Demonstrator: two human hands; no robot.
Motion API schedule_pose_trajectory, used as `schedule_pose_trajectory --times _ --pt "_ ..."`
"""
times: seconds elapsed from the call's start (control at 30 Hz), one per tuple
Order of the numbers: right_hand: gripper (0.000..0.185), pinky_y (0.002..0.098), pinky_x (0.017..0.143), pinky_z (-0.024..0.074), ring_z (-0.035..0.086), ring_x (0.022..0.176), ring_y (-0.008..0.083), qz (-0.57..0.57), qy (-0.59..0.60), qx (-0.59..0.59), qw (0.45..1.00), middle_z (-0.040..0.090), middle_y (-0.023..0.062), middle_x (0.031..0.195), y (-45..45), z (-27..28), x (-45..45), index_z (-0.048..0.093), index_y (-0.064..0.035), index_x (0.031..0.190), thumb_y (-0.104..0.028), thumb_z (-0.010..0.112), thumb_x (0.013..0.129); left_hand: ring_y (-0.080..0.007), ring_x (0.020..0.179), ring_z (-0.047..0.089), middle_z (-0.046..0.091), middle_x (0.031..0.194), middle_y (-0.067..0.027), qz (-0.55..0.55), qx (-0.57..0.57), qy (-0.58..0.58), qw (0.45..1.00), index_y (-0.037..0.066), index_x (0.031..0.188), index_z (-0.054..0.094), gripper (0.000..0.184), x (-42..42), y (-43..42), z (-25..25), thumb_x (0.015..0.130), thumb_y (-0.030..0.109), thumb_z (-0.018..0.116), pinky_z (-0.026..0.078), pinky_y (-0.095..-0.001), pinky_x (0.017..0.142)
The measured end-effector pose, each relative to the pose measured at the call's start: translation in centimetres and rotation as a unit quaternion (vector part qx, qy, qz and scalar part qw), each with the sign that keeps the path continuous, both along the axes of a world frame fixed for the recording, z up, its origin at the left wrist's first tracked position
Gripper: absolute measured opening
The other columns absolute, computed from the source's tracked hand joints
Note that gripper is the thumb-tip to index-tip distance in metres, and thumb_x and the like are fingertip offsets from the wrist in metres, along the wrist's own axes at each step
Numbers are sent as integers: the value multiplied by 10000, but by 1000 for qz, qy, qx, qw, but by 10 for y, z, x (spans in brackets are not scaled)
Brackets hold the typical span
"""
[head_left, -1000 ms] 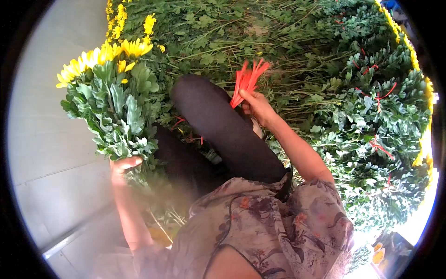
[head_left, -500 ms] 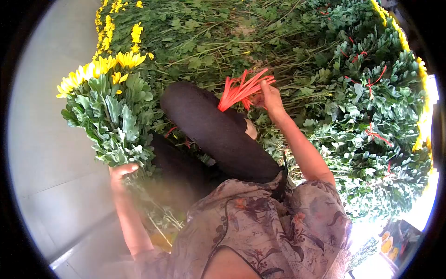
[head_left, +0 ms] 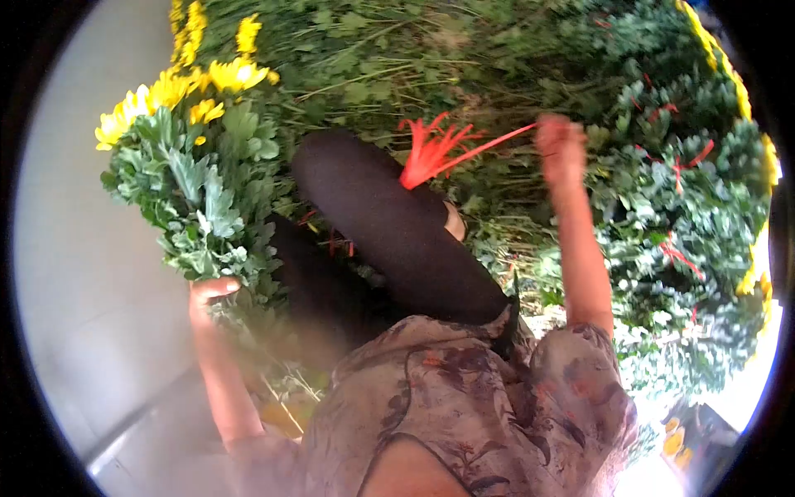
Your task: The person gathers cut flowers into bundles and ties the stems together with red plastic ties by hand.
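Observation:
At the left, my left hand (head_left: 214, 291) is closed round the stems of a bunch of yellow flowers (head_left: 186, 178), blooms up and broad green leaves below them. My right hand (head_left: 561, 145), blurred by motion, is closed on the end of one red strip (head_left: 497, 145), stretched taut to the right from a bundle of red strips (head_left: 431, 153). The bundle fans out beside my raised knee (head_left: 348, 170); its lower end meets the dark trouser leg.
Cut leafy stems (head_left: 389, 50) cover the area beyond my legs. Bunches tied with red strips (head_left: 683, 170) lie along the right, yellow blooms (head_left: 758, 240) at their outer edge. A pale grey surface (head_left: 91, 248) runs down the left.
My right hand has moved right, away from the red bundle, drawing one strip out straight. My left hand still grips the flower bunch, nearly in place.

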State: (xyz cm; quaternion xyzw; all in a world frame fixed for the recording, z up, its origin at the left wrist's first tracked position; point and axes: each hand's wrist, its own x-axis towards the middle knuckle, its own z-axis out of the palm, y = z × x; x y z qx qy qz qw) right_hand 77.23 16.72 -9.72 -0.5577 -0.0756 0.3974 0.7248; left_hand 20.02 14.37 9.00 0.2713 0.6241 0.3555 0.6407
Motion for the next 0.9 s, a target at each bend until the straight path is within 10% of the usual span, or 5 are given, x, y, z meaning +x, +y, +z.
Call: schedule_pose_trajectory --times 0.13,0.23,0.4,0.67,0.9 --pt "369 417 987 431 565 1106 268 -122 -258 264 921 600 185 1124 56 85 13 553 11 963 -279 326 999 -223 651 625 658 785 -147 -72 242 22 967 -7 900 637 280 -77 -12 -75 621 10 655 511 -335 584" --pt "283 358 924 445 585 1015 229 134 -472 274 827 633 132 1060 76 137 -119 582 -7 838 -143 363 956 -209 602 601 647 774 -134 5 218 -74 973 -6 894 635 269 -47 -9 -66 625 16 636 491 -331 547" --pt "221 350 803 480 606 875 250 593 -299 383 642 636 111 910 41 134 -309 574 -27 794 -120 442 945 -206 698 632 662 847 -140 -54 192 -57 978 16 894 665 231 -47 -8 -34 673 80 656 512 -322 629" --pt "129 355 719 488 599 793 283 604 -295 440 595 582 128 844 20 163 -298 522 -19 769 -102 508 867 -203 852 682 688 963 -150 -350 225 52 908 50 895 712 199 -58 -2 -11 748 183 690 546 -309 760" --pt "163 352 621 500 602 720 253 677 -414 410 449 602 80 910 -7 210 -274 503 -58 699 -118 634 774 -251 811 627 657 906 -158 -251 134 187 940 -72 1146 544 727 53 48 30 514 181 799 489 -309 814"
